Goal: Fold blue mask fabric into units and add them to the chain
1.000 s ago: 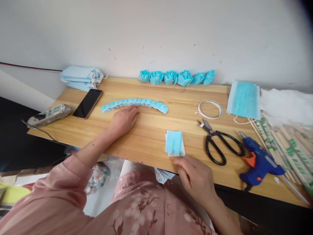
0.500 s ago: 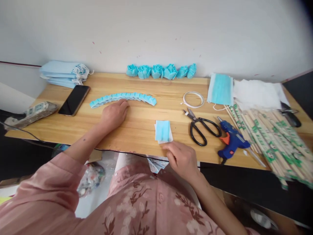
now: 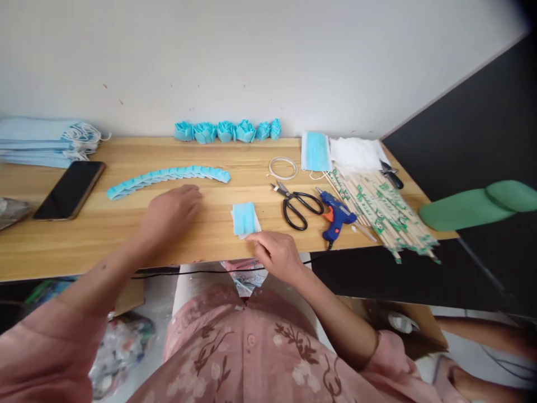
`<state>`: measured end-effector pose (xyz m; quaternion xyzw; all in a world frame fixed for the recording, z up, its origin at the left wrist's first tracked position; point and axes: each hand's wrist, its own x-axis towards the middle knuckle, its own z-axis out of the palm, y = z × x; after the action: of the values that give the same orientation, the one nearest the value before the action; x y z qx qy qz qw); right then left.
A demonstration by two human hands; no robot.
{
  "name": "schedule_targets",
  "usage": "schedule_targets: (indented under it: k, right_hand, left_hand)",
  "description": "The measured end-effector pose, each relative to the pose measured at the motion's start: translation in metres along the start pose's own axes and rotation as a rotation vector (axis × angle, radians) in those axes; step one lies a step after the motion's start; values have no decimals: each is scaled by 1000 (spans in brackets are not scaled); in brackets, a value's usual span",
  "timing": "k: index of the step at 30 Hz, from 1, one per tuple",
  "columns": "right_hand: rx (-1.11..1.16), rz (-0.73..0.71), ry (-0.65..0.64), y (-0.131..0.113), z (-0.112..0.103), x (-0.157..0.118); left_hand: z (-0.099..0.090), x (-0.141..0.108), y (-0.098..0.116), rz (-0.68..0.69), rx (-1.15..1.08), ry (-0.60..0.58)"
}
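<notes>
Curled, with thumb and index finger together, my right hand (image 3: 277,254) is at the table's front edge. Its fingertips meet the lower corner of a small stack of blue and white fabric squares (image 3: 244,218); what they hold, if anything, is hidden. My left hand (image 3: 171,215), smeared by motion, is over the table just below a curved row of overlapping folded blue pieces (image 3: 168,174). Its fingers are too blurred to read. Black-handled scissors (image 3: 296,207) lie half open to the right of the squares, beside a blue hot glue gun (image 3: 335,218).
Several blue fabric flowers (image 3: 225,131) line the wall. A tape roll (image 3: 283,167), face mask (image 3: 316,151), white cloth (image 3: 356,155) and wrapped chopsticks (image 3: 386,212) lie right. Phone (image 3: 70,190) and mask stack (image 3: 37,140) are left. A green rounded shape (image 3: 474,206) juts in; another person's limb (image 3: 482,330) shows below.
The view has turned right, bringing in the green shape and the other person's limb. My left hand has drawn back from the folded row toward me. My right hand stays by the squares.
</notes>
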<state>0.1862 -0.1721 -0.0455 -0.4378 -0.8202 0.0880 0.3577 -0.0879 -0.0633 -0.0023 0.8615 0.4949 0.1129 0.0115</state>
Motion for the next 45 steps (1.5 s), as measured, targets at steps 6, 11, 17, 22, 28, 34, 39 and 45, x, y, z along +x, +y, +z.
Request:
schedule_targets:
  k: [6, 11, 17, 22, 28, 34, 39, 45]
  right_hand:
    - [-13, -1, 64, -5, -15, 2]
    - [-51, 28, 70, 0, -31, 4]
    - [-78, 37, 54, 6, -49, 11]
    - [-56, 129, 31, 18, -50, 39]
    - [-180, 292, -143, 47, -25, 105]
    - [-287, 482, -421, 54, -8, 150]
    - [-43, 491, -393, 74, -2, 143]
    - [162, 387, -236, 74, -1, 132]
  left_hand:
    - [14, -8, 72, 518, -139, 101]
    - [33, 4, 75, 587, -115, 61]
    - [39, 34, 47, 488, -160, 17]
    - [31, 52, 32, 534, -387, -54]
    - [14, 89, 25, 56, -595, 172]
    - [30, 101, 31, -88, -714, 238]
    - [40, 92, 24, -125, -762, 213]
    - [41, 89, 24, 8, -896, 72]
